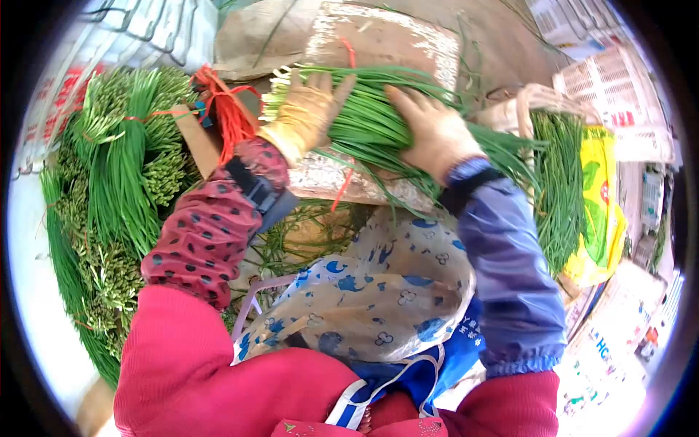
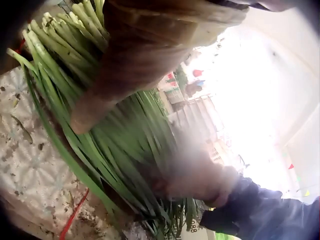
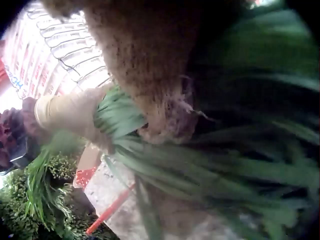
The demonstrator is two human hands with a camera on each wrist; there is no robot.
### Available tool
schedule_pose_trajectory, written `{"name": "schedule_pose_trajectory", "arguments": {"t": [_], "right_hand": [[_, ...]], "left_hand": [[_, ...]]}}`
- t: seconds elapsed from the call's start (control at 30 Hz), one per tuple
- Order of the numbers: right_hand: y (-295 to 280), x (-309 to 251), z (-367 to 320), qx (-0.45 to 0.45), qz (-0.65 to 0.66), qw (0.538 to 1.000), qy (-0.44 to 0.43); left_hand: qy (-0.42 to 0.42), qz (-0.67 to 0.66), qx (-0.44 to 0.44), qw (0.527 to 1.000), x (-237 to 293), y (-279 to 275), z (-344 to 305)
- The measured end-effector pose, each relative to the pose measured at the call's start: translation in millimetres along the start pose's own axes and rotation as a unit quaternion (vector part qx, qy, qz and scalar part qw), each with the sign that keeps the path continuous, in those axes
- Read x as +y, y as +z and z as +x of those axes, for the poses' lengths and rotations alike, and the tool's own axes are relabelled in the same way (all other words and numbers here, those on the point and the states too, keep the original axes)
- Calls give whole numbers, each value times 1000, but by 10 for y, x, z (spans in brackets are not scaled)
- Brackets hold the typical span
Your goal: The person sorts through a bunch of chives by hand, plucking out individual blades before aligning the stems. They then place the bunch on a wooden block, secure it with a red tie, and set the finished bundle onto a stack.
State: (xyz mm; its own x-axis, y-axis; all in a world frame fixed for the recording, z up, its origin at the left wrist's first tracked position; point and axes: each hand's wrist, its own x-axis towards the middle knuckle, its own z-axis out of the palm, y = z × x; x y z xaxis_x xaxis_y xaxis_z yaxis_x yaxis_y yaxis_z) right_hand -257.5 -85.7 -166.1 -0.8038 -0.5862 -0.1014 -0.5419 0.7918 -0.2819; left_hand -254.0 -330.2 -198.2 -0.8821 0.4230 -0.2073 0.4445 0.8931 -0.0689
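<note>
A thick bunch of long green stalks [image 1: 371, 116] lies across a worn board [image 1: 378, 36], pale cut ends on the left. The gloved left hand [image 1: 309, 113] lies over the bunch near those ends; in the left wrist view its thumb presses along the stalks [image 2: 115, 145]. Farther along the leaves, the gloved right hand [image 1: 433, 131] rests on the bunch with fingers spread; in the right wrist view its fingertips touch the leaves [image 3: 165, 165]. A red tie [image 1: 342, 191] runs under the bunch and shows at both board edges.
Tied green bundles [image 1: 124, 160] are piled at the left, beside red ties [image 1: 231, 109]. At the right stand a basket of loose stalks [image 1: 557, 175] and a yellow bag [image 1: 598, 204]. Patterned plastic [image 1: 393, 291] covers the lap. White crates [image 1: 615, 87] stand at the back right.
</note>
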Motion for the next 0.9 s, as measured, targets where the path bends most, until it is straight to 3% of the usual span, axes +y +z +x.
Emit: {"name": "schedule_pose_trajectory", "arguments": {"t": [0.03,0.07,0.1,0.2,0.23,0.3,0.37,0.43,0.57,0.63,0.77,0.8,0.9], "right_hand": [[-168,66,-78,-85,12,996,39],[-389,134,-133,-161,27,983,79],[-493,319,-132,-209,9,973,101],[-1058,189,299,-288,-154,926,192],[-1087,157,466,-253,-144,935,205],[-896,4,783,-75,-46,985,148],[-533,-98,1131,-25,69,992,99],[-205,-177,1449,-80,-2,990,118],[164,-186,1660,-170,-141,975,22],[278,-165,1723,-130,39,951,277],[467,74,1658,-102,58,985,129],[475,59,1619,-68,95,984,133],[383,49,1641,-111,57,975,182]], "left_hand": [[-1,10,-10,1000,15,-2,24],[3,49,43,998,17,188,49],[0,53,43,998,33,210,65],[-30,72,-16,997,137,59,132],[-34,79,-12,996,151,85,144],[-43,83,-3,996,161,163,170],[-51,79,9,996,152,249,207],[-66,82,35,994,198,241,178],[-94,22,81,992,227,405,196],[-94,14,125,988,246,484,154],[-78,38,186,979,237,601,118],[-76,42,149,985,231,541,111],[-84,26,74,993,203,440,188]]}}
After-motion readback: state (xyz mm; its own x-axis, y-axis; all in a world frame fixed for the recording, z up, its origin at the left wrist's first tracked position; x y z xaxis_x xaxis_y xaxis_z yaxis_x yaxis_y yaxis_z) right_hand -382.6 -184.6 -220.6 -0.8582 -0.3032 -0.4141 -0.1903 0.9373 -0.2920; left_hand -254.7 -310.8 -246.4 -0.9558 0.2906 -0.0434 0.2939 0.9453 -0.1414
